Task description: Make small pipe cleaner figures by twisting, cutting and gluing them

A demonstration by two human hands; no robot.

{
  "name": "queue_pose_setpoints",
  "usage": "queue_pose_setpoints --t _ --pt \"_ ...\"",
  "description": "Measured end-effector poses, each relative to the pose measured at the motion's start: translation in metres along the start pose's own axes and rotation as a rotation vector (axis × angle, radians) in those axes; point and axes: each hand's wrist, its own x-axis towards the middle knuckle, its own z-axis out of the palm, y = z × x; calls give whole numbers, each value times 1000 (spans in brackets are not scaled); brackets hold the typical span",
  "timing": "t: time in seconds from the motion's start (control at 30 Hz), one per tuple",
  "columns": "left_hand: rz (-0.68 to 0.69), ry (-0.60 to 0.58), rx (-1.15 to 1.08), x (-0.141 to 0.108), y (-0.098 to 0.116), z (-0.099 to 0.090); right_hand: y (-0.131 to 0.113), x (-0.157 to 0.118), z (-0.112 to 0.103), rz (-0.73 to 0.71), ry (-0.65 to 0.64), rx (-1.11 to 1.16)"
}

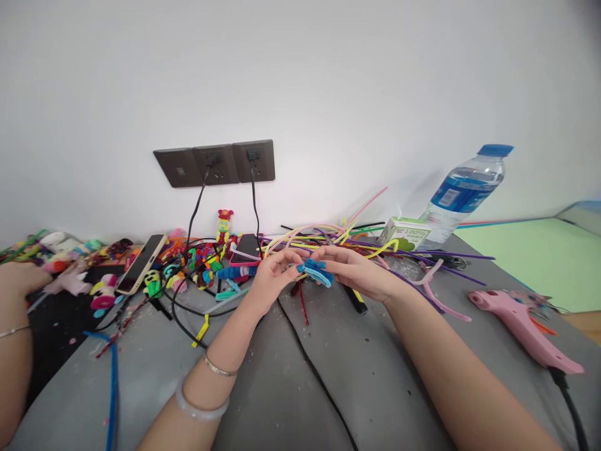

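A small bundle of blue and light-blue fuzzy stems (319, 273) is held up between both hands, over the middle of the grey table. My left hand (278, 275) pinches its left side with thumb and fingertips. On its right side, my right hand (353, 270) has its fingers closed on the same bundle. The fingertips hide part of its shape. Behind the hands lies a loose pile of colored fuzzy stems (347, 235), with yellow, pink and purple ones sticking out.
A pink glue gun (526, 332) lies right, its black cord trailing forward. A tilted water bottle (464, 194) and green-white box (404, 233) stand back right. Fuzzy figures, a phone (142, 263) and black cables (310, 363) lie left and centre. Another person's arm (16, 351) is far left.
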Motion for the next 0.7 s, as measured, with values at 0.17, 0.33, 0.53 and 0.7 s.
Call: queue_pose_setpoints --t 0.17,0.33,0.53,0.7 --pt "26 19 1 0 2 4 1 0 -1 -13 12 -15" --pt "55 27 -6 -1 3 6 3 1 -2 -26 -8 -52" --pt "18 27 -41 -1 2 6 4 1 -2 -29 -2 -65" --pt "6 32 -27 -2 3 7 6 2 -3 -25 4 -65"
